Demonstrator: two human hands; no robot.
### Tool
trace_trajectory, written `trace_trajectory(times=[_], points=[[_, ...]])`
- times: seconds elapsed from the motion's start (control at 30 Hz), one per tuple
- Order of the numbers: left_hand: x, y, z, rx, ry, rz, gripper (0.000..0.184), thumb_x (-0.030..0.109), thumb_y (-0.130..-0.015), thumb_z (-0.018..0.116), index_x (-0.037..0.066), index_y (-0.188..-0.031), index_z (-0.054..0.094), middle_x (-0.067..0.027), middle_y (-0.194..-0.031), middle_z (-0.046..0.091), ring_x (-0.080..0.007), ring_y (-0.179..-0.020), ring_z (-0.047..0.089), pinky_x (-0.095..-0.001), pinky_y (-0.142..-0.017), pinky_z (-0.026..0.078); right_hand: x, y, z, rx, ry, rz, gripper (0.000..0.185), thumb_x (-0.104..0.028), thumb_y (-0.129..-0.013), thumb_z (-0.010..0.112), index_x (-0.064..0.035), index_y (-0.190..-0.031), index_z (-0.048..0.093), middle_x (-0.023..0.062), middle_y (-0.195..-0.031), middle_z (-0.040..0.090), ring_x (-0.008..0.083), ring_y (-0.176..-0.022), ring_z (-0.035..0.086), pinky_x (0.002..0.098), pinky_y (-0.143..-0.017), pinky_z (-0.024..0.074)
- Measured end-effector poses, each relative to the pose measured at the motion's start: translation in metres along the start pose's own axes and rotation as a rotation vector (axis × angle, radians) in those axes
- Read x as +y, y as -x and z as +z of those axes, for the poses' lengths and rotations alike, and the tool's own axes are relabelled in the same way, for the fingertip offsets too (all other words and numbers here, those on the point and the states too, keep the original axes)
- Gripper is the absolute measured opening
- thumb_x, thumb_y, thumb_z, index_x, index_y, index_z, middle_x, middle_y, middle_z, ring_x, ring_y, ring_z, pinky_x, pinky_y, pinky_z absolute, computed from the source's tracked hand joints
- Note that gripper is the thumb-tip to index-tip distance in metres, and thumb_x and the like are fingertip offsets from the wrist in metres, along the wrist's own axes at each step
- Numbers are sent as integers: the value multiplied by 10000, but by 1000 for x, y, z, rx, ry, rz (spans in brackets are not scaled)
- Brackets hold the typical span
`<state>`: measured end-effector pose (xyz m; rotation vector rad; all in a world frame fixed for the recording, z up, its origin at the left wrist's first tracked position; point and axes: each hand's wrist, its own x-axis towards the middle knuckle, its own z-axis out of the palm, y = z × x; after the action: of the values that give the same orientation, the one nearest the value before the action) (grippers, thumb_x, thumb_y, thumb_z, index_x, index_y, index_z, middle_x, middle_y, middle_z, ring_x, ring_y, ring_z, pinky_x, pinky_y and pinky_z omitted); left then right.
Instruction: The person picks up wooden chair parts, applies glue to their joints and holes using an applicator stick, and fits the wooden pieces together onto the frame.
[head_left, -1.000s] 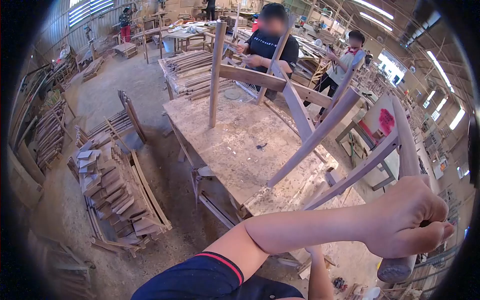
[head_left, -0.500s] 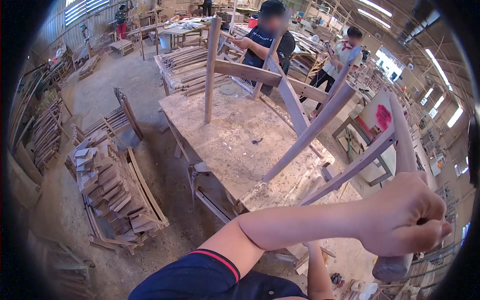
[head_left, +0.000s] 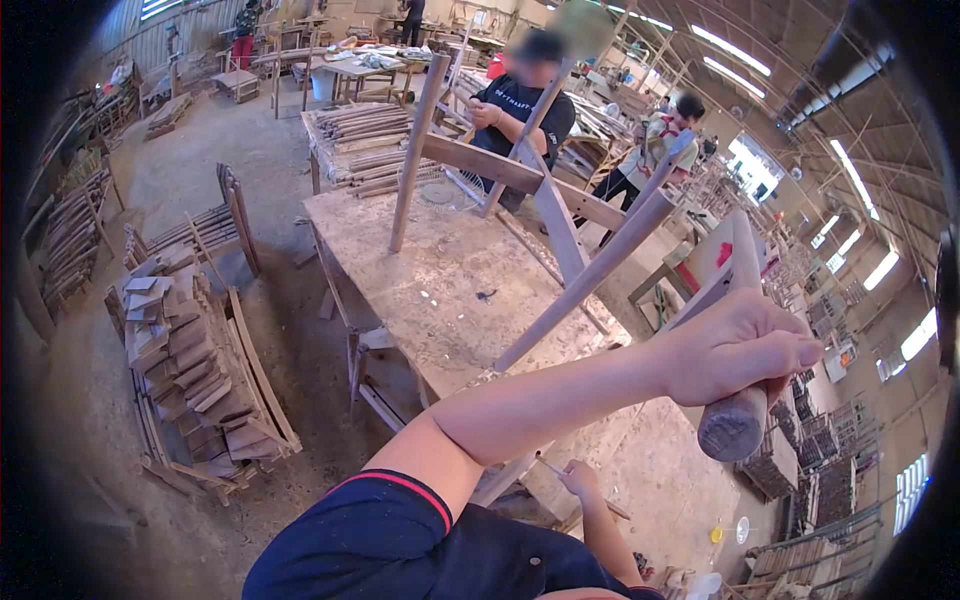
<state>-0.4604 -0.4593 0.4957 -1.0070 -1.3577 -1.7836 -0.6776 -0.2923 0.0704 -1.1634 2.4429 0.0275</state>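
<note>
My left hand [head_left: 738,345] is wrapped around a round wooden leg [head_left: 732,432], whose blunt end sticks out below my fist. A flat rail meets this leg behind my hand. Just beyond my left forearm, a wooden furniture frame [head_left: 560,225] with several round legs and flat rails stands tilted on the worktable [head_left: 450,300]. Lower down, my right hand [head_left: 580,482] is closed on a thin stick [head_left: 549,466] beside a piece of wood near the table's front edge. What the stick is exactly is too small to tell.
Cut boards fill a rack [head_left: 205,350] on the floor at left. Bundled wooden rods [head_left: 365,125] lie on the table's far end. A person [head_left: 515,110] works across the table, with another person [head_left: 650,150] farther right. A yellow round thing [head_left: 716,535] lies at lower right.
My left hand and the leg it grips have shifted left and up in view. My right hand has come into clearer view with the thin stick. The person opposite has brought their hands closer in.
</note>
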Motion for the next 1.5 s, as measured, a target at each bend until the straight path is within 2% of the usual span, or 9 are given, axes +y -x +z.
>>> trace_trajectory(times=[0.2,0.4,0.5,0.63,0.87,0.93,1.13,1.37,1.5], points=[[-6,-5,9,-38,-46,11,397,309,-847,491,19,-578,529,-13,-520,519,-71,-471,470,-240,-447,365,-1,0,-6,-16,-2,8,281,-287,-681,699,-91,-869,624,151,-905,623,280,-882,593,378,-780,467],[-24,-12,20,-1,-226,246,426,254,-849,484,60,-474,427,-1,-421,445,-107,-373,430,-267,-398,317,5,-8,-6,-84,17,-15,254,-237,-688,657,-66,-872,622,153,-903,625,307,-869,595,394,-772,468],[-17,-10,22,10,-225,187,414,239,-814,521,65,-464,387,-43,-383,358,-205,-352,383,-315,-424,296,10,-21,7,432,-51,-543,208,-211,-701,626,-83,-865,623,150,-900,624,300,-862,595,401,-749,469],[-29,-10,29,89,-280,253,398,239,-766,567,74,-459,376,-60,-375,330,-264,-357,363,-330,-444,301,7,-24,4,243,-46,-304,200,-207,-704,617,-87,-864,621,148,-897,624,300,-860,595,403,-744,469],[-53,-18,60,127,-449,311,302,219,-642,508,44,-415,415,-146,-428,417,-345,-447,460,-407,-669,374,-17,-11,-33,-61,-6,-4,187,-199,-710,602,-93,-863,617,146,-892,622,301,-856,594,405,-736,469],[-49,-20,55,-1,-405,323,383,483,-657,585,156,-469,517,-46,-444,510,-277,-470,545,-402,-587,417,-25,-2,-45,-88,-9,41,183,-197,-712,597,-94,-863,616,146,-890,622,301,-855,594,406,-733,469],[-61,-18,77,151,-684,486,266,351,-625,561,150,-460,504,-42,-439,502,-229,-425,514,-368,-526,386,-21,-1,-49,-121,-9,32,170,-191,-719,578,-101,-859,609,142,-878,620,305,-848,593,410,-720,468],[-60,-26,81,-60,-575,198,210,290,-586,555,145,-440,512,-19,-419,498,-184,-394,493,-353,-518,367,-3,-15,-29,-122,-8,10,169,-216,-716,613,-105,-843,606,139,-841,617,308,-834,593,409,-718,467],[-78,-21,103,114,-269,164,210,297,-569,566,143,-437,511,-15,-414,496,-183,-380,477,-350,-514,357,-1,-17,-30,-143,19,24,171,-208,-722,611,-97,-852,602,134,-850,617,304,-847,591,408,-720,467]])
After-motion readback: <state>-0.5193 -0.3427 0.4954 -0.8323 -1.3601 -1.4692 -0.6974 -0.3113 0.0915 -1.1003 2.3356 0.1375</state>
